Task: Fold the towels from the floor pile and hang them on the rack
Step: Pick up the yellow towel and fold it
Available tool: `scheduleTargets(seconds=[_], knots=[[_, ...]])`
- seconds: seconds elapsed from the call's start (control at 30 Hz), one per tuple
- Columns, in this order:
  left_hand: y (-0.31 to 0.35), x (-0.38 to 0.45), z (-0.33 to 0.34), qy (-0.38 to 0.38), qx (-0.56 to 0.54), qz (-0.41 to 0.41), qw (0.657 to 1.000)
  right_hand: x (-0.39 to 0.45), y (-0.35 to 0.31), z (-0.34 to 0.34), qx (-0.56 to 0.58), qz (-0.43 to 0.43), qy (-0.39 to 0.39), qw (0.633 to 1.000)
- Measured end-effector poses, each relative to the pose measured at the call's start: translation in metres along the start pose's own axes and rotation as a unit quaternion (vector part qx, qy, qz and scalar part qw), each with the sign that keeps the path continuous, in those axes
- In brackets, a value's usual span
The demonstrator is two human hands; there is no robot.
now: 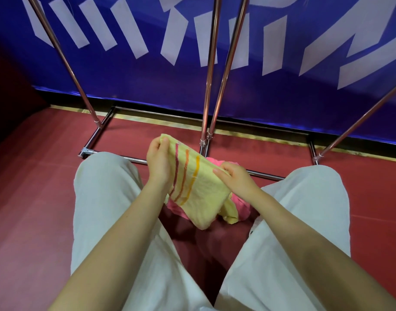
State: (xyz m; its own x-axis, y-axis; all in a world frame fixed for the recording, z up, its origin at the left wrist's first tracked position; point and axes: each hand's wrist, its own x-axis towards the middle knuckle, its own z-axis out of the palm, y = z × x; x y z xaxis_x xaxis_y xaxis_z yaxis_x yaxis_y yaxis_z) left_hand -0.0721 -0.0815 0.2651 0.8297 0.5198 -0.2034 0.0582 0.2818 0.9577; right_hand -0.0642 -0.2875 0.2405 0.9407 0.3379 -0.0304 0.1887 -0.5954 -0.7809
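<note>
A yellow towel [200, 191] with red, orange and yellow stripes hangs folded between my hands, above the floor between my knees. My left hand [158, 160] grips its upper left corner. My right hand [236, 179] pinches its right edge. Below it on the red floor lies a pink towel [217, 162], mostly hidden, with more yellow cloth [231, 213] on top. The metal rack [209, 86] stands just beyond, its poles rising out of the frame and its base bars on the floor.
My legs in white trousers [107, 198] flank the pile on both sides. A blue banner with white shapes [147, 81] covers the wall behind the rack. Red floor [35, 176] spreads to the left and right.
</note>
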Motion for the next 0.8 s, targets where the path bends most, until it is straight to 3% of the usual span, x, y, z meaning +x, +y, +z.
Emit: scheduleTargets(seconds=[0.23, 0.43, 0.63, 0.8], knots=[[0.011, 0.013, -0.019, 0.042, -0.207, -0.05, 0.976, -0.011, 0.041, -0.005, -0.104, 0.022, -0.046, 0.993], [0.012, 0.04, -0.052, 0.116, -0.249, -0.044, 0.961, -0.022, 0.071, -0.013, -0.137, 0.064, -0.091, 0.984], [0.01, 0.035, -0.05, 0.104, -0.079, -0.054, 0.99, -0.026, 0.06, -0.026, -0.006, 0.117, -0.066, 0.991], [0.005, 0.003, -0.022, -0.018, 0.058, -0.027, 0.998, -0.038, 0.016, -0.034, 0.215, 0.117, -0.028, 0.969]])
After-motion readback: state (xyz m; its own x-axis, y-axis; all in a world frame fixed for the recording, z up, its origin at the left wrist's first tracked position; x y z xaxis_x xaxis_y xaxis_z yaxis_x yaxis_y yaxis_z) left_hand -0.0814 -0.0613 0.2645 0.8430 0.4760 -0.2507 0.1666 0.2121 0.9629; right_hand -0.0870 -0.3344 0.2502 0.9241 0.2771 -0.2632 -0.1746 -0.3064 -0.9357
